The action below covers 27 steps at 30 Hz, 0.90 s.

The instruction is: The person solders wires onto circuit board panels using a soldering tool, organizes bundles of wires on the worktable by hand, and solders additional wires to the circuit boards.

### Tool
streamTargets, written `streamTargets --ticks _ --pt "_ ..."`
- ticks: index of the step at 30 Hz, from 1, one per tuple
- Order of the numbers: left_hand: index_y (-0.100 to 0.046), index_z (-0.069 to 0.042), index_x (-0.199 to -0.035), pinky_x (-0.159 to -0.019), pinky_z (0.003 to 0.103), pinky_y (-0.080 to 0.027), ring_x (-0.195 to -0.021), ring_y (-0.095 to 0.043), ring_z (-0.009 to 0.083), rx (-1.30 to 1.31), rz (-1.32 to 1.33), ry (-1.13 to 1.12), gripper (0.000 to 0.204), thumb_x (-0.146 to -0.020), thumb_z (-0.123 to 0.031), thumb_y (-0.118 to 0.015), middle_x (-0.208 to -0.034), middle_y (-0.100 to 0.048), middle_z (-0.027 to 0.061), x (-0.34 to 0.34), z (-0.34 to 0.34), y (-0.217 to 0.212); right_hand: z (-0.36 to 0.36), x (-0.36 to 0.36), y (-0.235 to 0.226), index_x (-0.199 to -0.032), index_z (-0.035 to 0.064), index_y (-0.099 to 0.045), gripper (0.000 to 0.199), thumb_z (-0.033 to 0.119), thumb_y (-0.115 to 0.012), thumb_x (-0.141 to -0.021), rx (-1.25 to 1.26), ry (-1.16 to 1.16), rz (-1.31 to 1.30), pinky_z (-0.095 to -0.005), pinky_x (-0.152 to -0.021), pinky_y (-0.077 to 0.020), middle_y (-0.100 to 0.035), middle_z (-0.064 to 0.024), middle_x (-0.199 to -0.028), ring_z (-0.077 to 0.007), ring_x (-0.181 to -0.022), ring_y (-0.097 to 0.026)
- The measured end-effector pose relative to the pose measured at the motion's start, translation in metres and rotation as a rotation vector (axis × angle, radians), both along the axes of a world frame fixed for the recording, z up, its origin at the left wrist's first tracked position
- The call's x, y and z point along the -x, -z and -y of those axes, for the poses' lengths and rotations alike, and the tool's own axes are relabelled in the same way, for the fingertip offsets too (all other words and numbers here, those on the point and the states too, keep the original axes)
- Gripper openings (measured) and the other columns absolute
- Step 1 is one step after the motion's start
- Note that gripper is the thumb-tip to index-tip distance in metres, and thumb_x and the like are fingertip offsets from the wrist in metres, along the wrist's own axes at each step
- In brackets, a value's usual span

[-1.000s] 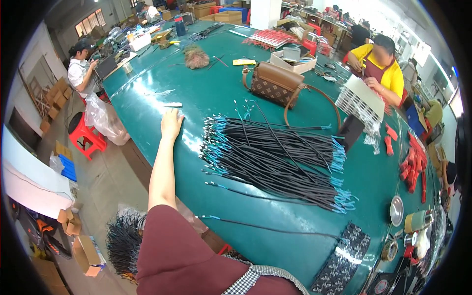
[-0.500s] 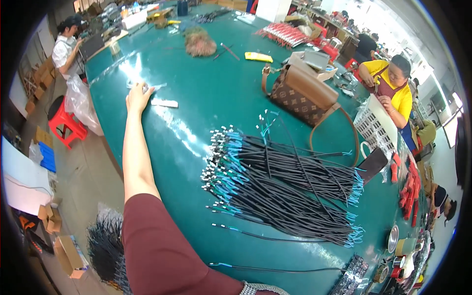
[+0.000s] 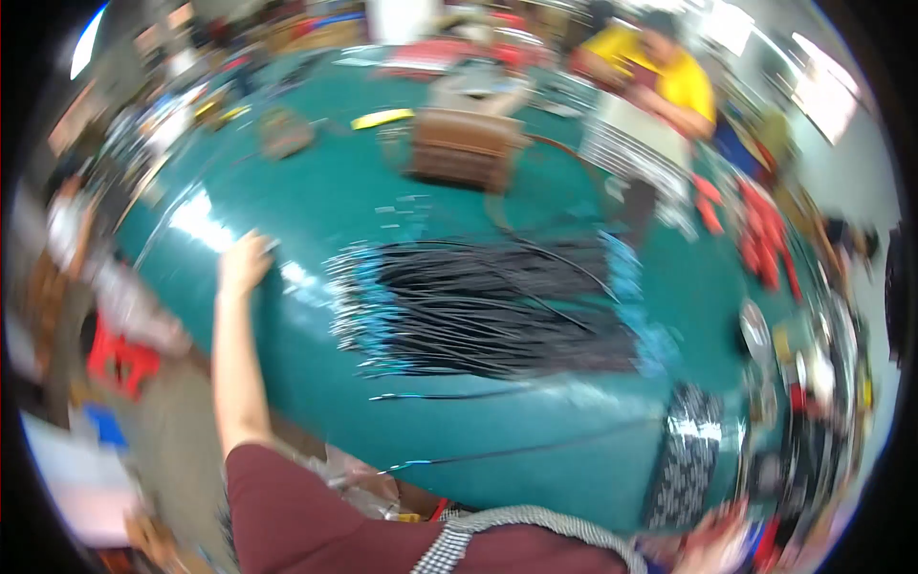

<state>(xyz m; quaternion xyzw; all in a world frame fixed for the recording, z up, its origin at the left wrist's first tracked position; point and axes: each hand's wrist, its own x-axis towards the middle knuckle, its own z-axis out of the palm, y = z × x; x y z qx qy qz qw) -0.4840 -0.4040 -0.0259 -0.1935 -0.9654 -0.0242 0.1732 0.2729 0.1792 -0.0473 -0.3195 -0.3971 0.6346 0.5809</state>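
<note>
My left hand (image 3: 246,260) is over the green table (image 3: 325,163), left of a broad bundle of black cables (image 3: 497,306). Its fingers are curled together, and a small pale bit shows at their tips, too blurred to name. White connector ends (image 3: 349,297) with blue wires line the bundle's left side; blue wire ends (image 3: 626,287) fan out at its right. One separate cable (image 3: 449,395) lies just in front, another (image 3: 535,447) nearer me. My right hand (image 3: 712,538), badly smeared, is at the lower right edge, near a dark panel with small pale pieces (image 3: 684,459).
A brown handbag (image 3: 464,148) stands behind the cables, with a yellow packet (image 3: 382,119) beside it. A co-worker in yellow (image 3: 669,81) works behind a white rack (image 3: 631,143). Red pieces (image 3: 760,234) lie at the right; a red stool (image 3: 124,354) is left of the table.
The whole view has swung and blurred. My left hand has drawn back nearer me from the far left of the table. My right hand has come into view at the lower right.
</note>
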Motion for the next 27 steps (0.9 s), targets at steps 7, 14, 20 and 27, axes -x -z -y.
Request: streamTargets --ticks 7,14,20,27 --pt "-0.054 -0.004 -0.121 -0.084 0.042 -0.046 -0.099 -0.058 0.0321 0.306 -0.012 -0.096 0.040 -0.082 -0.014 -0.054 -0.110 -0.061 0.0171 0.051 0.096 0.025 0.015 0.052 -0.010 -0.124 0.0116 -0.050 0.043 0.035 -0.057 -0.089 0.346 -0.144 -0.313 -0.0399 -0.087 -0.0478 -0.059 -0.0071 -0.103 -0.0201 -0.089 -0.059" --pt "-0.058 -0.006 -0.114 -0.083 0.037 -0.045 -0.101 -0.056 0.0310 -0.186 -0.261 0.325 0.033 -0.081 -0.001 -0.054 -0.115 -0.055 0.0147 -0.053 -0.079 -0.092 0.037 0.025 -0.006 -0.118 0.0074 -0.050 0.042 0.038 -0.056 -0.090 0.389 -0.076 -0.477 -0.0428 -0.087 -0.0497 -0.060 -0.0082 -0.100 -0.0226 -0.089 -0.062" --pt "-0.065 -0.004 -0.095 -0.065 0.036 -0.048 -0.075 -0.059 0.0285 -0.328 -0.144 1.093 0.023 -0.074 0.003 -0.059 -0.086 -0.059 0.0120 -0.269 -0.344 -0.150 0.035 0.041 -0.005 -0.116 0.0060 -0.050 0.047 0.045 -0.052 -0.090 0.408 -0.137 -0.599 -0.0447 -0.091 -0.0465 -0.061 -0.0073 -0.098 -0.0218 -0.086 -0.062" --pt "-0.060 -0.013 -0.091 -0.056 0.035 -0.047 -0.065 -0.058 0.0230 -0.252 -0.199 1.570 0.018 -0.074 -0.010 -0.064 -0.074 -0.053 0.0043 -0.386 -0.598 -0.124 0.054 0.020 -0.002 -0.119 0.0092 -0.049 0.048 0.048 -0.049 -0.090 0.531 -0.115 -0.795 -0.0457 -0.090 -0.0455 -0.059 -0.0069 -0.098 -0.0216 -0.085 -0.061"
